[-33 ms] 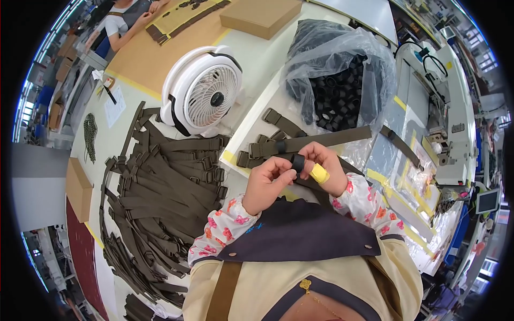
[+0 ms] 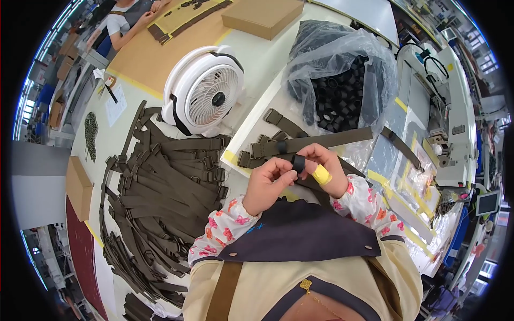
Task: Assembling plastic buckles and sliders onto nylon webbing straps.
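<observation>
Close in front of my chest, a small black loop [image 2: 298,163] of band is pinched between my two hands. My left hand [image 2: 267,184] is closed on its left side, thumb and forefinger together. Fingers of my right hand [image 2: 333,167] hold the loop's right side; a yellow wrap [image 2: 322,175] covers one finger. Just beyond my hands lie olive webbing straps [image 2: 337,138] with metal buckles at their left ends. Another black loop [image 2: 281,146] sits around one of these straps. Part of the straps is hidden under my hands and forearms.
Left of me spreads a large pile of buckled olive straps [image 2: 160,198], with a white fan [image 2: 211,96] behind it. A clear plastic bag [image 2: 375,80] full of black loops stands beyond the straps. A sewing machine [image 2: 455,117] is at right; another person [image 2: 126,24] works far left.
</observation>
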The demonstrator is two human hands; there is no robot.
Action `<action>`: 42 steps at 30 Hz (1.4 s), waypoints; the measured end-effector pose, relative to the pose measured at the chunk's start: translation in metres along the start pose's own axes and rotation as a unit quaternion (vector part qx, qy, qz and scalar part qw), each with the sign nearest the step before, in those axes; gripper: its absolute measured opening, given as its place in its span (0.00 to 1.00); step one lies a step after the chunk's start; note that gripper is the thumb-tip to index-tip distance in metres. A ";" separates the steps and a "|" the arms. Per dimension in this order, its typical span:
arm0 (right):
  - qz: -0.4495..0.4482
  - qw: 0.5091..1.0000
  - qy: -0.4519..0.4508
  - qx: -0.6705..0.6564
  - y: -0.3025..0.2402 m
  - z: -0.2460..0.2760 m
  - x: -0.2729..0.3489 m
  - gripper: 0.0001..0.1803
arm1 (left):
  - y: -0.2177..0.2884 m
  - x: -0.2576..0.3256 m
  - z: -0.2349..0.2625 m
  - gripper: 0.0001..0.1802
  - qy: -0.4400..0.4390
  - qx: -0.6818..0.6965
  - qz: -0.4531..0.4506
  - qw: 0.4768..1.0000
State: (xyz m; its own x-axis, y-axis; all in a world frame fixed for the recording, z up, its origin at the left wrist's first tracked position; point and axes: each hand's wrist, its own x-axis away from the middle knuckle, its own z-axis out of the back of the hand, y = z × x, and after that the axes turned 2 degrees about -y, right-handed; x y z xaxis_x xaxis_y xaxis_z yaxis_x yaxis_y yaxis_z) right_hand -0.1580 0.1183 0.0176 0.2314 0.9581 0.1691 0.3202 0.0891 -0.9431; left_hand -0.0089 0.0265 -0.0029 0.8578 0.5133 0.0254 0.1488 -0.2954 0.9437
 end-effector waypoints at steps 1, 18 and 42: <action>0.026 0.999 0.004 -0.017 0.000 -0.006 0.000 0.11 | 0.001 0.002 -0.001 0.06 0.011 0.022 0.004 1.000; -0.113 0.993 -0.017 0.012 0.040 -0.010 -0.002 0.12 | -0.044 0.124 0.173 0.18 0.058 -0.813 0.004 0.579; -0.170 0.973 -0.051 -0.146 0.031 -0.031 -0.009 0.16 | 0.031 0.032 0.091 0.11 0.028 -0.573 -0.349 0.741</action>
State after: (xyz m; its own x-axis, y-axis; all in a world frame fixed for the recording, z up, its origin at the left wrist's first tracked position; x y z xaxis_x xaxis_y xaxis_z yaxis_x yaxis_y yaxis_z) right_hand -0.1215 0.1041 -0.0043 -0.0208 0.9098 0.4146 0.6141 0.3389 -0.7128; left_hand 0.0683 -0.0391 -0.0023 0.7425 0.2614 -0.6168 0.0029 0.9195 0.3932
